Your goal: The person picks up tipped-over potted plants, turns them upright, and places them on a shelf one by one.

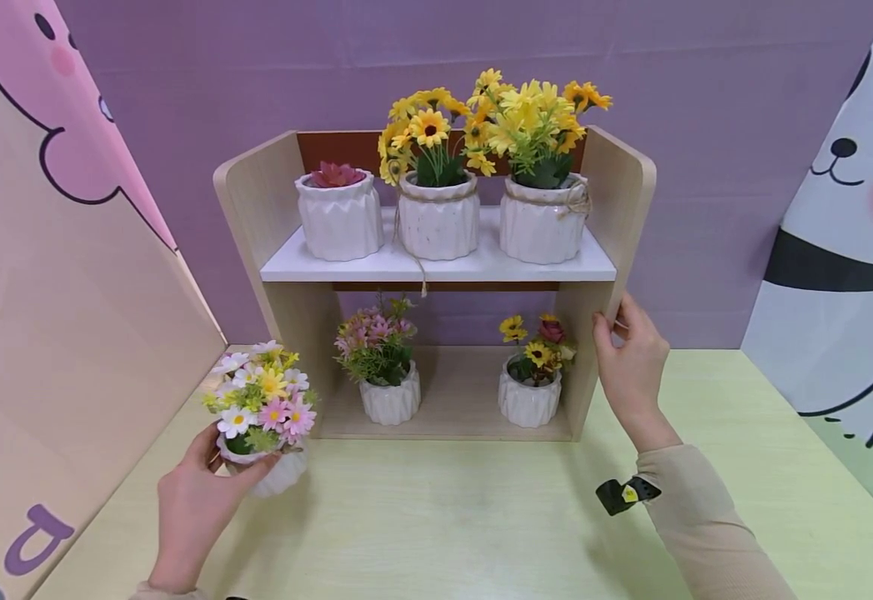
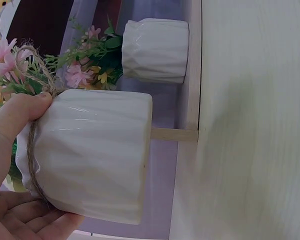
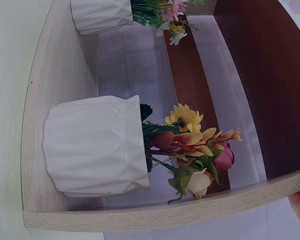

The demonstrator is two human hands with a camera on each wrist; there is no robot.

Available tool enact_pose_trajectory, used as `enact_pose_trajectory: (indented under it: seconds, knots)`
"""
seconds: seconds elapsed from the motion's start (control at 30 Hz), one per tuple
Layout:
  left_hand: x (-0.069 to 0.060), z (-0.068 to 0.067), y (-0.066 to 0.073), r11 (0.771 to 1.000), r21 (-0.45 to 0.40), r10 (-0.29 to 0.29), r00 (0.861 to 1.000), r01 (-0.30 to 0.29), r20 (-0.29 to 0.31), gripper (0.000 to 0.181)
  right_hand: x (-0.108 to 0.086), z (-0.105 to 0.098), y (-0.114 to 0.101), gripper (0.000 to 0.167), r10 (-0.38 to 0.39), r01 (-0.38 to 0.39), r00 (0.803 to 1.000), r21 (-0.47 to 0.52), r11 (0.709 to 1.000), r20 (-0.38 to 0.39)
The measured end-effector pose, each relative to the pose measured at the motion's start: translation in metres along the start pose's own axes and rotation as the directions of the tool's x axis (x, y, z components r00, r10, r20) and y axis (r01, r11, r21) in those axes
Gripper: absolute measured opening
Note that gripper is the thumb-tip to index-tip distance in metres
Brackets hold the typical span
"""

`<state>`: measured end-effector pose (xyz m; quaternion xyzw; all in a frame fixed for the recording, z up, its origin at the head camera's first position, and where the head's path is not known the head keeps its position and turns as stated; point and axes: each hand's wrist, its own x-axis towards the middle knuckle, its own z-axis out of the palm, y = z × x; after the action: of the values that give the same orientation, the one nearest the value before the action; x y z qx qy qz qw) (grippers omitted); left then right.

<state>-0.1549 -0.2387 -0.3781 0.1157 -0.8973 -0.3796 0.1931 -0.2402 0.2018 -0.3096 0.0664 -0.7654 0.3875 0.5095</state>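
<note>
My left hand [image 1: 199,492] grips a white ceramic pot [image 2: 95,155] of pink, white and yellow daisies [image 1: 267,400] by its rim, thumb on one side and fingers on the other. Twine is tied round the pot's neck. It is held left of the two-tier wooden shelf [image 1: 439,279], in front of its left side panel. On the right, my right hand [image 1: 634,362] holds the front edge of the shelf's right side panel [image 1: 594,367] between thumb and fingers; in the right wrist view only a bit of this hand shows at the edge.
On the upper tier stand a red succulent pot [image 1: 340,217] and two yellow-flower pots [image 1: 439,217]. Below are a pink-flower pot [image 1: 391,396] and a pot [image 1: 529,396] with sunflowers and a rose. The pale table [image 1: 436,517] spreads in front; printed panels flank both sides.
</note>
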Motion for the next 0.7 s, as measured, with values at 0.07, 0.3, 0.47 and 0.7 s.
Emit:
enact_pose_trajectory:
  seconds: [0.07,0.3,0.47,0.7]
  knots:
    - [-0.001,0.001,0.001,1.0,0.003,0.014,1.0,-0.014,-0.001,0.085,0.0,0.0,0.0,0.025,0.0,0.0,1.0,0.001,1.0,-0.001]
    - [-0.005,0.008,0.009,0.999,-0.006,0.048,0.999,-0.048,-0.002,0.081,0.001,0.0,0.0,0.026,0.006,-0.006,1.0,-0.003,1.0,0.006]
    - [-0.008,0.016,0.016,0.997,-0.037,0.066,0.997,-0.064,0.034,0.082,0.001,0.0,0.0,0.024,0.009,-0.009,1.0,0.004,1.0,0.007]
    - [-0.01,0.03,0.023,0.992,-0.071,0.105,0.994,-0.104,0.018,0.078,0.0,0.0,0.0,0.026,0.004,-0.004,1.0,0.008,1.0,0.007]
